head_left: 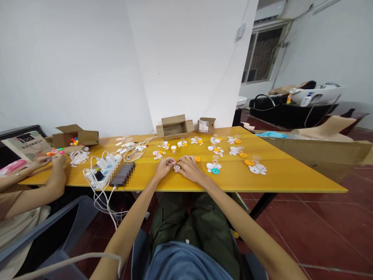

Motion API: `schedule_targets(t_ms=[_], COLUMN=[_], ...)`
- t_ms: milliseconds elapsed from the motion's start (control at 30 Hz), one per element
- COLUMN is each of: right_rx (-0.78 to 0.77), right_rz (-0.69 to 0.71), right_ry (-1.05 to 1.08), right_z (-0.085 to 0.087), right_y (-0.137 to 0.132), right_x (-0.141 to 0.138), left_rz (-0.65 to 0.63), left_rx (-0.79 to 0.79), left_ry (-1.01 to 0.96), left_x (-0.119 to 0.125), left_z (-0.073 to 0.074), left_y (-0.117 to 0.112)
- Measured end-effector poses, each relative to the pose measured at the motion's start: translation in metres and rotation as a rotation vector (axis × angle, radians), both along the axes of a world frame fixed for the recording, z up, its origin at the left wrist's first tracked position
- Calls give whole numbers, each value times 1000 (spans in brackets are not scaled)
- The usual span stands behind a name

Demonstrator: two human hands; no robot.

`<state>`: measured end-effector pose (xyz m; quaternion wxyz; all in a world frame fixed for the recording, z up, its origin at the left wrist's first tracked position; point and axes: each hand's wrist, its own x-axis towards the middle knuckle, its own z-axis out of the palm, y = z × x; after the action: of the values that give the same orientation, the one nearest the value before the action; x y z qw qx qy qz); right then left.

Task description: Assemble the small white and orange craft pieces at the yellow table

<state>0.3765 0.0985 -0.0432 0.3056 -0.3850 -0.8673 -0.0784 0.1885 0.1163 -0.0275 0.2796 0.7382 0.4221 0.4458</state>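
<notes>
My left hand (pixel 164 167) is over the table near its front edge, with thumb and fingers pinched together. Whatever is in that pinch is too small to make out. To its right, my right hand (pixel 188 167) curls round a small clear round plastic part (pixel 176 167), its thumb against the side. An orange ring (pixel 197 159) lies just beyond my right fingers. A small white and orange assembled piece (pixel 174 149) stands upright behind my hands. On the right side is a group of white discs with a teal ring (pixel 215 171).
Several groups of white discs, orange rings (pixel 249 162) and clear cups spread across the yellow table (pixel 279 179). Cardboard boxes (pixel 174 128) stand along the wall. A power strip (pixel 103 171) with cables and a phone lie left. A co-worker's hands (pixel 55 157) handle coloured balls farther left.
</notes>
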Motion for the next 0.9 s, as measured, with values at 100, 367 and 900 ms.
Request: schedule_targets(t_ms=[100,367,900], right_rx=[-3,-8,-70], right_rz=[-3,-7,-5], right_ry=[-6,-1,3], right_z=[-1,2,2], right_y=[1,-1,0], right_x=[-1,0,1], left_rz=[-26,30,22], left_rx=[-10,48,11], left_ry=[11,130,189], left_x=[0,-2,-3], left_z=[0,2,0], left_y=[0,0,2])
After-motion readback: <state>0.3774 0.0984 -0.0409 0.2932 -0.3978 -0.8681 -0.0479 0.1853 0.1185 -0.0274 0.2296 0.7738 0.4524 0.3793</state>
